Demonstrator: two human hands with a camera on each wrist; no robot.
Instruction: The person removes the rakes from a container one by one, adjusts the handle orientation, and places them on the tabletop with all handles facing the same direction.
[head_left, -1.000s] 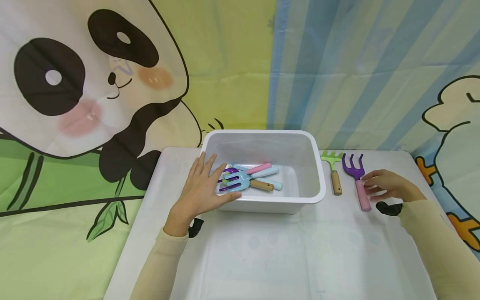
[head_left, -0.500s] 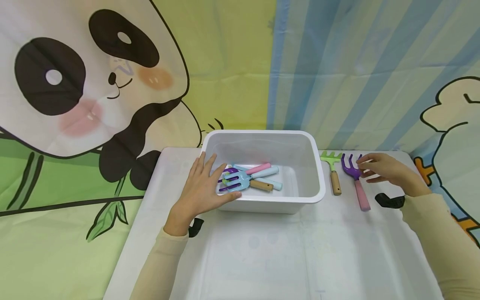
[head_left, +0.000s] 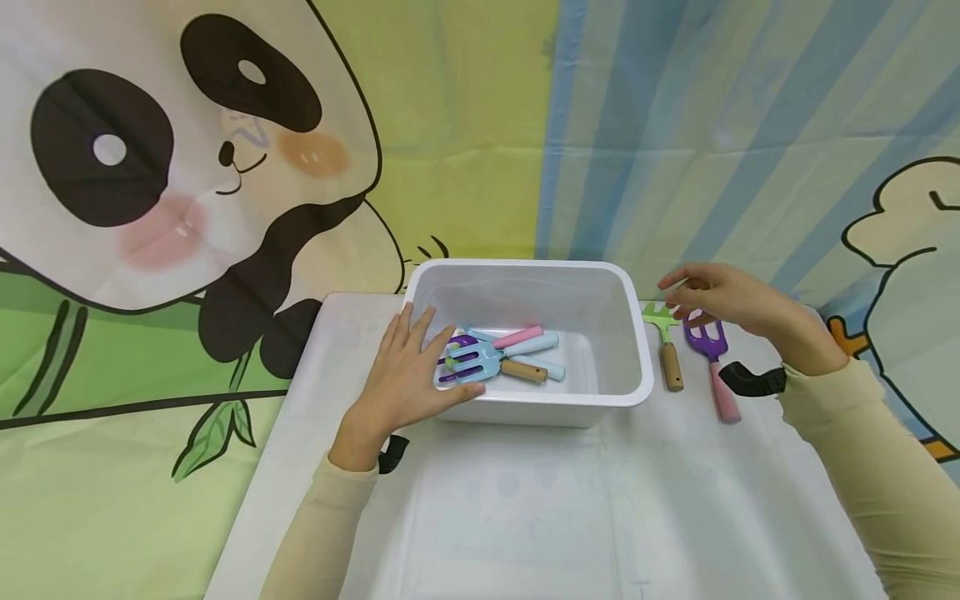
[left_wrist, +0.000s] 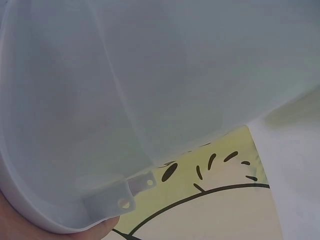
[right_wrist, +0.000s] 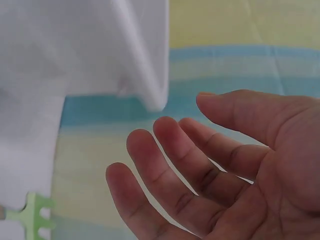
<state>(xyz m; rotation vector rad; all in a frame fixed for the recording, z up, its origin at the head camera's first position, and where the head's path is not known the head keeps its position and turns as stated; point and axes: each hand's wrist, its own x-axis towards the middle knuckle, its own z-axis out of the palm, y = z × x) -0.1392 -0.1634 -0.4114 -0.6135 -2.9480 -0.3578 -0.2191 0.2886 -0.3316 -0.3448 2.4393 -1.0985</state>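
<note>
My left hand (head_left: 401, 375) rests with fingers spread on the near-left rim of a white plastic bin (head_left: 525, 414). Inside lie several small garden tools, among them a light blue hand fork (head_left: 483, 360), a wooden handle (head_left: 523, 371) and a pink handle (head_left: 517, 337). My right hand (head_left: 727, 300) hovers right of the bin, holding nothing, its fingers loosely bent. Below it on the table are a green hand rake (head_left: 670, 360) with a wooden handle and a purple hand fork (head_left: 707, 343) with a pink handle; the hand partly covers the fork's tines. The right wrist view shows the rake's green head (right_wrist: 36, 215).
The white-covered table (head_left: 517, 500) extends in front of the bin. A printed cloth (head_left: 465, 150) with a panda and stripes hangs behind it. The bin's right rim (head_left: 641, 350) stands between its contents and the two tools on the table.
My right hand has moved up and left, from beside the purple fork's pink handle to over the heads of the two tools. My left hand and the bin stay put.
</note>
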